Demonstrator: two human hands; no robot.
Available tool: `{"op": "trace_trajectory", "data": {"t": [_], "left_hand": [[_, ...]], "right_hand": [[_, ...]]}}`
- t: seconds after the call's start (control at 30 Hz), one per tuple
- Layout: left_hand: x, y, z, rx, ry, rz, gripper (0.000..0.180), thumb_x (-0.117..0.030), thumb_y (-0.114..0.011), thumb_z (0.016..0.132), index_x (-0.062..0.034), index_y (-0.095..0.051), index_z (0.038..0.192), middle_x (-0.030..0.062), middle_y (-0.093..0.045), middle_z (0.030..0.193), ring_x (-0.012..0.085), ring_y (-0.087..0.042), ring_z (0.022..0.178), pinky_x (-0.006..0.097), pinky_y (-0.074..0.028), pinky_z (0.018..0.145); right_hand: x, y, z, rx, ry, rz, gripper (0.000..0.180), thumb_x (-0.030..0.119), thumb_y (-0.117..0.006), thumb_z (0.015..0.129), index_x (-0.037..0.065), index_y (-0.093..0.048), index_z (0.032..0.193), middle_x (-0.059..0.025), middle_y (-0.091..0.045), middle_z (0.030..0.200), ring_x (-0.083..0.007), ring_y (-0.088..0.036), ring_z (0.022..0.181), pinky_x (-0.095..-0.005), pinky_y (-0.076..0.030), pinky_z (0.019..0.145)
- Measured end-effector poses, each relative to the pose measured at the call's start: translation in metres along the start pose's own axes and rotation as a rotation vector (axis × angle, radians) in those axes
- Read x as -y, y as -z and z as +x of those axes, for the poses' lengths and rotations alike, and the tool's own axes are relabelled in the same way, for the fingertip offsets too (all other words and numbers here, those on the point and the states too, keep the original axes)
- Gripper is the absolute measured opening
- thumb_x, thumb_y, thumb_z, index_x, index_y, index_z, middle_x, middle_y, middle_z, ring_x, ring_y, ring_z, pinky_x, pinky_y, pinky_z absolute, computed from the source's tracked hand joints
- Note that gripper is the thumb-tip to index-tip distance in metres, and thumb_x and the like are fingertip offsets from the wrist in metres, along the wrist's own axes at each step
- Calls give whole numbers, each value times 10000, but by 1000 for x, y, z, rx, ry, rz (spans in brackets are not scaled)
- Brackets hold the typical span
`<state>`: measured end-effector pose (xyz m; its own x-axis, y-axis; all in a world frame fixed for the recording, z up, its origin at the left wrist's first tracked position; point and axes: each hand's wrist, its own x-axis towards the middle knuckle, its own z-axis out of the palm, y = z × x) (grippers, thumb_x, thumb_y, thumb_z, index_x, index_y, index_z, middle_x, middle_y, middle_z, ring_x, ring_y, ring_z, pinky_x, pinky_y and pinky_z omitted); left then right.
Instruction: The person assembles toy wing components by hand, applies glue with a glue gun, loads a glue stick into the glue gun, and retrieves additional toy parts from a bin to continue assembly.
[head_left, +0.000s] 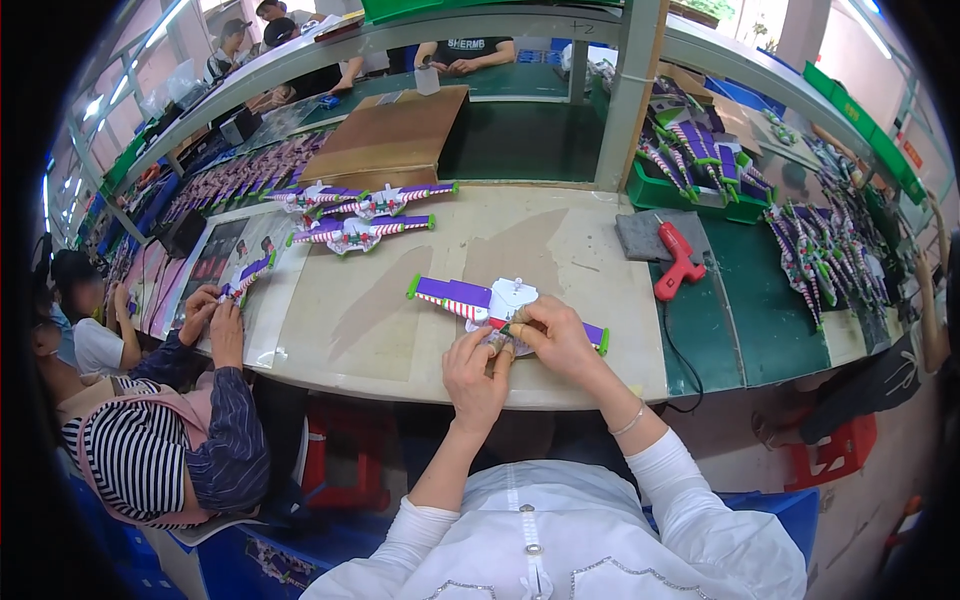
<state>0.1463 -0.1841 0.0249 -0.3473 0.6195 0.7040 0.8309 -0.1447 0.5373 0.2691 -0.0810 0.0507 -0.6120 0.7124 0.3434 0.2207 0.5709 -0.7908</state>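
Note:
A toy wing set [510, 292] lies on the pale worktop in front of me. It has a white middle, purple wings with red-and-white striped edges, and green tips. My left hand [476, 378] pinches at the near edge of its middle with curled fingers. From the right, my right hand [556, 338] grips the same spot, thumb and fingers together beside a small red and green part [500, 325]. The fingers hide much of the near side and part of the right wing.
Several similar wing sets [360, 235] lie at the far left of the worktop. A red glue gun [678, 262] rests by a grey pad [650, 236] on the right. Behind stand a green bin [738, 210] of wing sets and a cardboard sheet [385, 140]. A co-worker [180, 440] sits on the left.

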Motion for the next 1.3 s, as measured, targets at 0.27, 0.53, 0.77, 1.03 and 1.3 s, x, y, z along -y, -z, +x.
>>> {"op": "trace_trajectory", "data": {"t": [0.27,0.53,0.77,1.03,1.3], "left_hand": [[-2,-1,1,59,70,-31,183,-53,-734,718,-49,-554,746,67,-672,927,255,-609,836,371,-431,704],[3,2,0,48,76,-101,157,-31,-719,715,-39,-562,727,79,-686,893,268,-609,818,384,-458,697],[1,10,4,135,31,-163,144,18,-705,708,0,-562,720,127,-682,896,309,-612,844,398,-483,717],[23,32,26,333,69,-208,182,-68,-752,697,-27,-580,743,129,-688,952,315,-613,928,380,-451,802],[88,62,57,370,-271,249,705,-501,-691,781,-102,-509,1334,134,-613,1060,321,-577,1012,469,-408,934]], "right_hand": [[5,-10,2,-144,94,-244,133,105,-690,786,-7,-618,789,-144,-565,770,-325,-554,775,-417,-440,666],[15,-15,3,-83,136,-371,91,68,-666,757,11,-622,812,-153,-574,835,-333,-556,854,-421,-477,703],[27,-19,10,59,203,-640,170,-2,-651,618,-19,-618,784,-170,-597,859,-321,-573,899,-389,-514,721],[25,-15,20,149,309,-642,172,10,-654,626,-2,-616,794,-147,-593,831,-308,-577,865,-383,-509,731],[16,-11,27,216,509,-651,142,35,-662,725,10,-582,840,-128,-566,843,-308,-546,842,-415,-472,733]]}}
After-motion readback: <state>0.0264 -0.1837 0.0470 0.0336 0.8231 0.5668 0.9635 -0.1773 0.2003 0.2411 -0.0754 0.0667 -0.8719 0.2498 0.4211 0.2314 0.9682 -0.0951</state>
